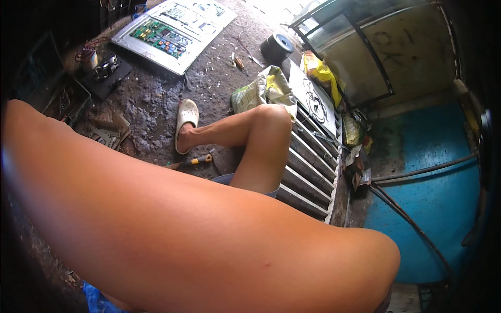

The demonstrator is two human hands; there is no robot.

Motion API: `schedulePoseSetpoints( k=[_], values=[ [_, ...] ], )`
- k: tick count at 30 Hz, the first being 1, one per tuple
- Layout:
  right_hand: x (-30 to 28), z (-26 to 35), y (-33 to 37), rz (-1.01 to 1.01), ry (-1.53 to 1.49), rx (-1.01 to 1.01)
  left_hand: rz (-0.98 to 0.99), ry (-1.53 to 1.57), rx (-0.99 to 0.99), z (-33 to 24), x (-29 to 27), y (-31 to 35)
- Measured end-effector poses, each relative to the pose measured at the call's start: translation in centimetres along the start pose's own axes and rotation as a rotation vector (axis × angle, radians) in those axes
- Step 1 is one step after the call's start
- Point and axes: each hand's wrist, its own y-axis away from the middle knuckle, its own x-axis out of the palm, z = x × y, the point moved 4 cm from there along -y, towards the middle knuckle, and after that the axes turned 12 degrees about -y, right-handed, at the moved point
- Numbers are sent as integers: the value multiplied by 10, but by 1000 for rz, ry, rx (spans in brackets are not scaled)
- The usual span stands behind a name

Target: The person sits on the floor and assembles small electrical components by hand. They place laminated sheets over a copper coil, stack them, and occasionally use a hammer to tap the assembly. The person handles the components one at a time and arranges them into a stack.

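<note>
A bare arm [209,224] of mine crosses close in front of the view, from the left edge to the lower right. It hides most of the near floor. Neither my left hand nor my right hand shows, so what they hold cannot be told. Beyond the arm is my bent leg [266,135], its foot in a white clog [188,112]. A tool with a yellow and black handle [201,159] lies by the foot, partly covered by the arm. Farther off rests a flat silver panel [195,55] with green circuit boards [162,37] on it.
An open sack [250,94] stands beyond the knee, beside white metal slats [308,169]. Behind it are a black drum-shaped object [276,48] and a yellow bag [323,75]. A blue panel [433,208] is on the right. Scraps [112,128] litter the dirty floor at left.
</note>
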Motion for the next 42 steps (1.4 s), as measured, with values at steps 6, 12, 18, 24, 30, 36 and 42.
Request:
schedulePoseSetpoints(
  k=[6,12,18,24,30,36,42],
  values=[
    [-83,24,42,175,76,-256,-16,14,53,-15,-18,10],
    [-121,77,118,217,-12,-428,26,-7,145,-10,-23,32],
    [-31,1,368,58,-583,601,110,30,64,13,-5,23],
    [98,15,549,247,-652,1052,153,766,-248,11,11,12],
    [127,15,551,300,-698,914,224,1331,-534,-22,-62,71],
    [138,9,557,362,-723,990,-327,1122,-24,-88,-130,134],
    [141,16,545,332,-720,1026,-286,622,311,-163,-83,153]
  ],
)
